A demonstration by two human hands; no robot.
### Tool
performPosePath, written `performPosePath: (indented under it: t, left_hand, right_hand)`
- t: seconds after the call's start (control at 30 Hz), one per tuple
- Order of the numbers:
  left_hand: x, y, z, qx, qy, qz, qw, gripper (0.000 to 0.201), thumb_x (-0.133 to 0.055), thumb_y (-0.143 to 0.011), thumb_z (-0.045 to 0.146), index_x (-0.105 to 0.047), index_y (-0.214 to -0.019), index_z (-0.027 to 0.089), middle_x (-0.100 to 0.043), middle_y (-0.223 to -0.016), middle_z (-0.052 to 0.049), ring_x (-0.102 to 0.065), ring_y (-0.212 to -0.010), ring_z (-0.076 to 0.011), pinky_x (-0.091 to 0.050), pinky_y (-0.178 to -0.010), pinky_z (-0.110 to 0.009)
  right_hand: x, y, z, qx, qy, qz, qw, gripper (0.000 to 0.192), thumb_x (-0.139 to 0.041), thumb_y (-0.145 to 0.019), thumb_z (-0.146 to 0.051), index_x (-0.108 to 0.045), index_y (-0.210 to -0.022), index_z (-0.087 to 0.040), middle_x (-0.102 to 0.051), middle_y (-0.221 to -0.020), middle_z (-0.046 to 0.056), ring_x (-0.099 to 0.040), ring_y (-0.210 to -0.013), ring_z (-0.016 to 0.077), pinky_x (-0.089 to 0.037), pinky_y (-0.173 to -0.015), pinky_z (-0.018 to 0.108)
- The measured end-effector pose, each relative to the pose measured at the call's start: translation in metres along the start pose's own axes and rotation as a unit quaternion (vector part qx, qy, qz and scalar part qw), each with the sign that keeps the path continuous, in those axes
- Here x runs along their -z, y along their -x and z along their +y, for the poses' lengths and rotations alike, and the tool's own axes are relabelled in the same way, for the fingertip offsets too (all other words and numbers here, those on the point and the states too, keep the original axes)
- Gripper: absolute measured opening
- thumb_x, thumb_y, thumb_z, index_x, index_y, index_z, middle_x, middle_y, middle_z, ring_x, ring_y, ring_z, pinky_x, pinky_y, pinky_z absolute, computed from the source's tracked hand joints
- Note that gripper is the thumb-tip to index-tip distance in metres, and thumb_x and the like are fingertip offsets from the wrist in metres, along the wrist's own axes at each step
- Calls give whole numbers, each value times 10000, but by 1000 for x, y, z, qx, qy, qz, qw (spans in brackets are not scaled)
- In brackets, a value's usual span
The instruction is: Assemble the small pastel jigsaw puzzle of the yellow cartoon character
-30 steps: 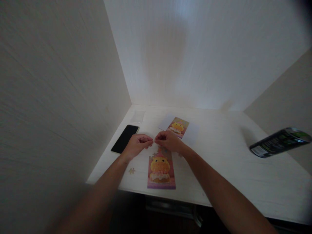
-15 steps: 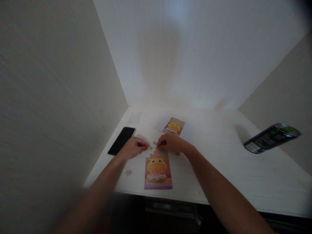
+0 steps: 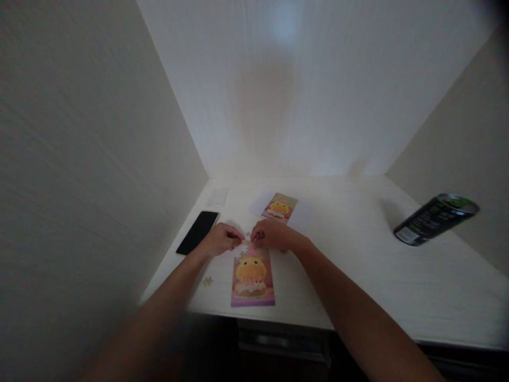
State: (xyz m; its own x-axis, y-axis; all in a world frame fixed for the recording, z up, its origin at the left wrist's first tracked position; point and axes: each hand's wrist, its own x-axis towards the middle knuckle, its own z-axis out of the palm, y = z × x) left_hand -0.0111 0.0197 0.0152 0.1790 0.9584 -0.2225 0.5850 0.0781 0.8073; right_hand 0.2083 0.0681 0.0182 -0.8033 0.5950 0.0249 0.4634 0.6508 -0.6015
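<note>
The loose jigsaw pieces (image 3: pixel 247 240) I am working on are thin, flat card: I judge them nearly weightless, stiff enough to keep their shape yet easy to bend or crease at the tabs, and smooth enough to skid on the white desk (image 3: pixel 358 254), so I take them by their edges with fingertips only. My left hand (image 3: pixel 221 241) is curled with thumb and forefinger drawn together, and my right hand (image 3: pixel 272 235) is likewise curled with its fingertips closed; both meet at the far end of the puzzle (image 3: pixel 252 276), though the light is too dim for me to tell exactly which piece each pinches. The puzzle lies near the desk's front edge, toward its left side: a tall pink rectangle with a yellow cartoon creature in a party hat on a cake, its far end unfinished and ragged. One stray piece (image 3: pixel 207 281) lies just left of it, well clear of my fingers.
</note>
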Motion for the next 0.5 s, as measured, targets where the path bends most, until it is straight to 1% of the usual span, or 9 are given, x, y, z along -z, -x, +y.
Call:
performPosePath:
  t: [0.17, 0.3, 0.4, 0.5]
  left_hand:
    - [-2, 3, 6, -21, -52, 25, 998, 136, -666, -712, 215, -765, -776, 146, -696, -629, -30, -574, -505, -122, -421, -488, -216]
    - [-4, 10, 8, -57, -95, 53, 992, 104, -688, -732, 215, -776, -770, 173, -722, -728, -42, -629, -626, -150, -466, -585, -237]
    - [-7, 18, 6, -88, -124, 76, 985, 114, -681, -773, 233, -783, -790, 184, -700, -790, -52, -626, -663, -149, -464, -616, -244]
    - [-12, 26, 3, -125, -152, 94, 976, 164, -637, -842, 267, -784, -873, 202, -663, -834, -55, -609, -696, -144, -446, -631, -245]
  right_hand:
    - [0, 1, 0, 25, 22, 10, 999, 162, -704, -763, -235, -771, -906, -199, -746, -864, 49, -646, -747, 144, -432, -666, 226]
    - [-2, 2, 0, 54, 64, 13, 996, 193, -679, -804, -245, -777, -970, -233, -739, -903, 60, -633, -799, 158, -418, -715, 244]
    - [-2, 6, -3, 63, 99, 10, 993, 223, -620, -855, -226, -773, -1010, -275, -719, -905, 71, -614, -816, 169, -399, -716, 258]
    - [0, 11, -9, 58, 116, 9, 991, 221, -592, -889, -272, -773, -1014, -286, -691, -908, 84, -589, -787, 167, -379, -688, 259]
